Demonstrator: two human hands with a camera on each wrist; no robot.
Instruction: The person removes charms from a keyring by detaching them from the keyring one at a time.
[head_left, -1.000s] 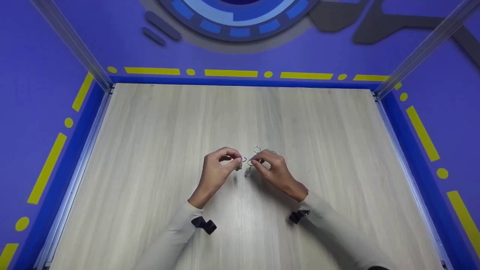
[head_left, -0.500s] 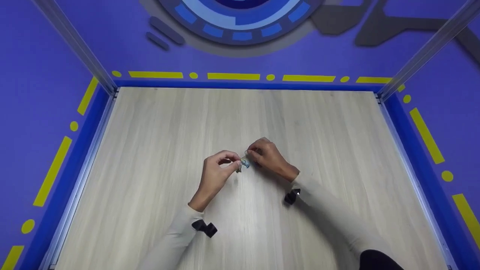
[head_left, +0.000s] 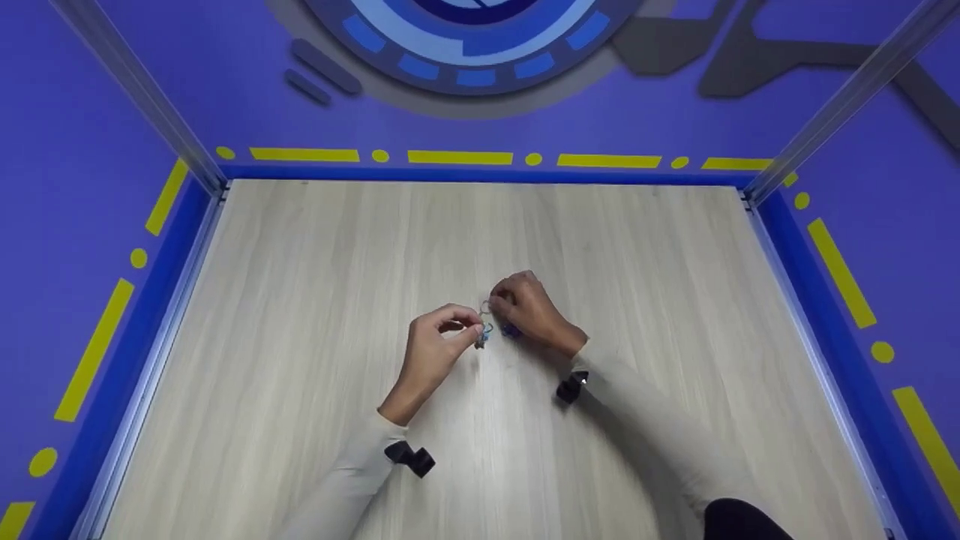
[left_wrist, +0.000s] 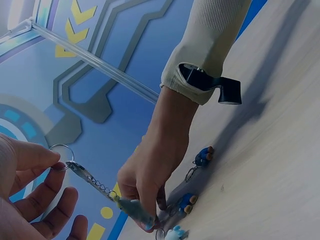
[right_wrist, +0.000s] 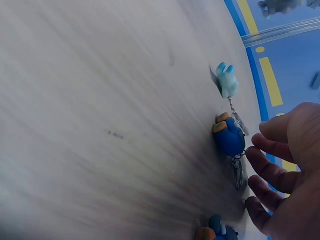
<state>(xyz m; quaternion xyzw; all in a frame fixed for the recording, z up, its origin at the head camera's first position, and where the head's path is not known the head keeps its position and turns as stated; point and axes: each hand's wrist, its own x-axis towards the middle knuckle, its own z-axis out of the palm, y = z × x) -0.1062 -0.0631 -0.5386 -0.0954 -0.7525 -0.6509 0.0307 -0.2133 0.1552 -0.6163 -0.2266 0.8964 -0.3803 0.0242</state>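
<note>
Nearest the camera come two pale sleeves, each with a black wrist strap [head_left: 409, 454], running up onto the wooden table [head_left: 300, 315]; the hands meet just past its middle, almost touching.

The left hand [head_left: 431, 352] pinches the ring of a keychain [left_wrist: 95, 182] between thumb and forefinger, the other fingers loosely curled; in the left wrist view its chain runs taut and slanted, down and away from that hand to a grey-blue charm at the right hand's fingertips, so the long axis lies hand to hand, ring at the left, charm at the right.

The right hand [head_left: 529, 311] arches over the table just beside it; from the head view it looks bunched, while the right wrist view shows its fingers [right_wrist: 272, 172] spread and only lightly bent; whether it grips the charm or merely touches it, I cannot tell.

Under and beside that right hand lie three more keychains: a pale blue charm [right_wrist: 227, 80], a dark blue one with orange feet [right_wrist: 229, 136], and another dark blue one [right_wrist: 216, 230] at the frame's bottom edge; the right hand is plainly the nearer to all three.

Beyond the hands, bare wood, then the blue border with yellow dashes [head_left: 459, 157] and the purple wall; no brand, label or writing can be read anywhere.
</note>
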